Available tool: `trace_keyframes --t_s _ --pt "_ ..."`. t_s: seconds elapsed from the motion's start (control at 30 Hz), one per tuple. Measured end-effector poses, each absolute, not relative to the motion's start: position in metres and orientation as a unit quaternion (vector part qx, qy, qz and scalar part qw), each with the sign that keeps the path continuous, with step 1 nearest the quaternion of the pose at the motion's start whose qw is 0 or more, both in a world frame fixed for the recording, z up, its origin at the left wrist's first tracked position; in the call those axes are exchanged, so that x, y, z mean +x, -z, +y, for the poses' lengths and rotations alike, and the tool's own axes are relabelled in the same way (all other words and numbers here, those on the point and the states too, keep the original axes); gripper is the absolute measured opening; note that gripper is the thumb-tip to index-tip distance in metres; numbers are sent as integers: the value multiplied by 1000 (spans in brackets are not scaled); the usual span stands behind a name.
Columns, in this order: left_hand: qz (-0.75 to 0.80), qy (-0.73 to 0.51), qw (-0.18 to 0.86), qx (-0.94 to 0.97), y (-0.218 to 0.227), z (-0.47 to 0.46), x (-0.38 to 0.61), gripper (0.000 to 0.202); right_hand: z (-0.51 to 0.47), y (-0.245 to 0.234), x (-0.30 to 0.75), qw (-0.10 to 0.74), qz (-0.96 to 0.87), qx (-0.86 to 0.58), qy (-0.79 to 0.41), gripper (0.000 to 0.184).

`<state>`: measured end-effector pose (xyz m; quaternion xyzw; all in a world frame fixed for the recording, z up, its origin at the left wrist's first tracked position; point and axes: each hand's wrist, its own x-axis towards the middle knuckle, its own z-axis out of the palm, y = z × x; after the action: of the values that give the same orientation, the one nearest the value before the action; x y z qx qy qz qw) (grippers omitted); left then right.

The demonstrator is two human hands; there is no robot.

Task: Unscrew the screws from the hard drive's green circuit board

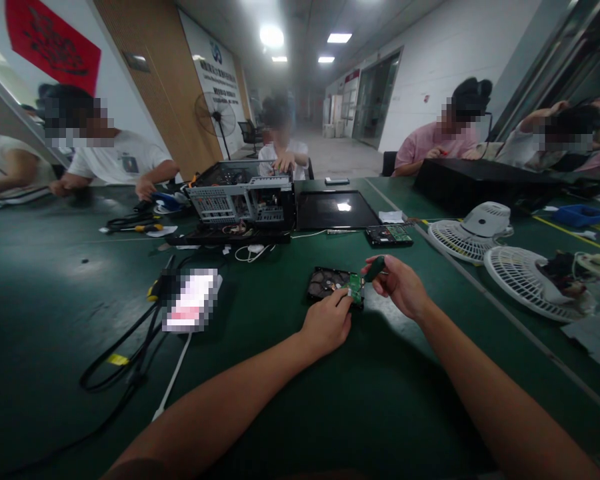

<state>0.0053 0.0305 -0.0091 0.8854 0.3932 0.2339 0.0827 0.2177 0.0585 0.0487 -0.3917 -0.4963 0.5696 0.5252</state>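
Observation:
A hard drive lies on the green table with its underside up, its green circuit board at the right end. My left hand grips the near edge of the drive, fingers bent over it. In my right hand is a screwdriver with a dark green handle, held between thumb and fingers. It slants down to the left, towards the circuit board; whether its tip touches a screw I cannot tell. A second hard drive lies farther back, apart from both hands.
An opened computer case stands ahead beside a flat black panel. Left are a phone with a white cable and a black cable. White fan parts and a black box sit right. Several people work around the table.

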Motion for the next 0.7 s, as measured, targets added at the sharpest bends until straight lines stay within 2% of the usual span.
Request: trace_keyframes --t_s 0.13,0.7 --pt "393 -234 82 885 8 30 5 44 58 -49 217 524 -495 -394 -571 41" --pt "394 -234 76 885 6 29 6 43 60 -49 219 530 -484 -395 -573 40"
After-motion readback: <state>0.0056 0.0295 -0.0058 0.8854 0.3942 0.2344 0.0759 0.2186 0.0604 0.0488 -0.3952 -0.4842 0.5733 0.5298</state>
